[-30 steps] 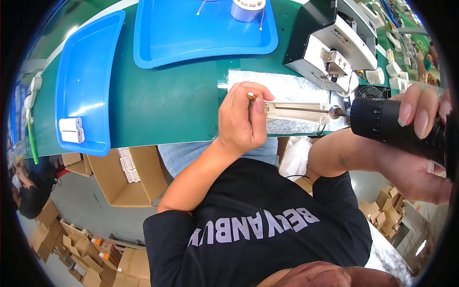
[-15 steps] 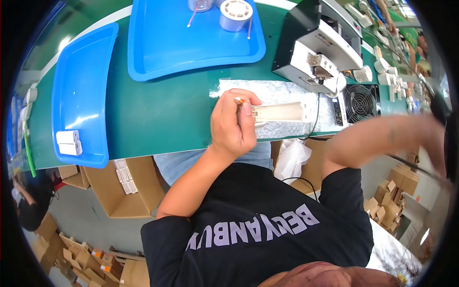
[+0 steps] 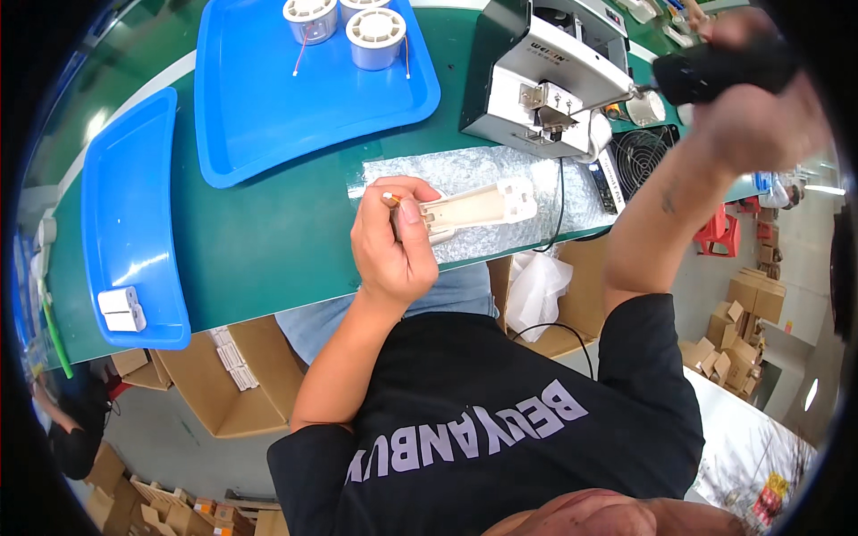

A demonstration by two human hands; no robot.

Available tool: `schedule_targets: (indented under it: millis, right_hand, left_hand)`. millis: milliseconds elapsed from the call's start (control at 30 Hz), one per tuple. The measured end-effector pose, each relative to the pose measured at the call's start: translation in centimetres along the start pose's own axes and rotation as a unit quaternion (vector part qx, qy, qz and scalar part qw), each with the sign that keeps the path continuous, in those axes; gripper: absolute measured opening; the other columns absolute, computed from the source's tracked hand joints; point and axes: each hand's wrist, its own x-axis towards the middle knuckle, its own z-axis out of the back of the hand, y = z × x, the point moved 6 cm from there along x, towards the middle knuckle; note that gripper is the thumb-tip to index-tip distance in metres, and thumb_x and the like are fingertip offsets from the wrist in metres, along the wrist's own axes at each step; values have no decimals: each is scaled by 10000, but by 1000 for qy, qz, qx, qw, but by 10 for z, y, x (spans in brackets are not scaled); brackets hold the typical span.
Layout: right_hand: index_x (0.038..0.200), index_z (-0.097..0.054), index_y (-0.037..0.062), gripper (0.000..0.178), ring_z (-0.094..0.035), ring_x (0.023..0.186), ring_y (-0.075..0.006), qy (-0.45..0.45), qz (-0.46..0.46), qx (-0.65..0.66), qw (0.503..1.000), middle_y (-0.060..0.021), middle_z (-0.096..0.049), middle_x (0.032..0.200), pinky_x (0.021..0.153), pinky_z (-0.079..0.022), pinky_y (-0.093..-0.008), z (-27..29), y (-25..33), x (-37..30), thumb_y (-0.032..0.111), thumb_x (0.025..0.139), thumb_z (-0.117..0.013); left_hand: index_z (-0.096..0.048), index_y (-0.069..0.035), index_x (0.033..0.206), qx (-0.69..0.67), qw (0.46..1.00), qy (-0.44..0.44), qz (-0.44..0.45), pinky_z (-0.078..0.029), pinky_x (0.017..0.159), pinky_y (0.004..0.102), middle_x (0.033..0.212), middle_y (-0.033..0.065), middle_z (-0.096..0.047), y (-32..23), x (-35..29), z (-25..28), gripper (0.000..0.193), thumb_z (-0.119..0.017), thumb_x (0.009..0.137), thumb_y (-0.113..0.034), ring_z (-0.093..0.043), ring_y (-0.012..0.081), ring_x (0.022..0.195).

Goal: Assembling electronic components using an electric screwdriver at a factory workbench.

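My left hand (image 3: 391, 241) is closed round one end of a long, white, trough-shaped plastic housing (image 3: 478, 207), its hollow side facing up. A small white connector on an orange wire (image 3: 391, 197) pokes out between my thumb and forefinger. At the upper right, my right hand (image 3: 760, 129), smeared by motion, grips a black electric screwdriver (image 3: 719, 71). Its thin bit points left and reaches the front of a black-and-white screw feeder (image 3: 554, 67); whether it touches a screw is too small to tell.
A large blue tray (image 3: 313, 125) holds several white round fan-like parts (image 3: 375, 36) with thin wires. A narrower blue tray (image 3: 134, 223) carries white pieces (image 3: 121, 309). Silvery bubble wrap (image 3: 572, 192) lies under the housing. A black fan (image 3: 645, 163) stands beside the feeder, and open cartons (image 3: 259, 402) sit below the table edge.
My right hand has swung from the far right edge up and left to the feeder, with the screwdriver in it. My left hand keeps hold of the housing. The whole view has shifted somewhat.
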Motion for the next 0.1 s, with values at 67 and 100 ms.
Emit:
schedule_targets:
  millis: [67,100]
  right_hand:
    - [1070,-514,48,281,-585,591,-126,-41,-10,-125,991,-78,-607,823,520,-493,-235,-21,16,-20,328,1042,-515]
    - [1093,-500,53,321,-589,600,-146,-54,-51,-99,992,-92,-609,861,532,-500,-248,-20,17,-25,367,1033,-526]
  left_hand:
    - [-473,-10,889,1,1000,4,0,-448,600,313,871,116,-656,0,0,-1,77,-447,957,-35,-547,192,638]
    - [-471,-10,895,6,1000,3,-3,-450,604,313,875,117,-657,-1,1,0,70,-449,956,-37,-548,195,641]
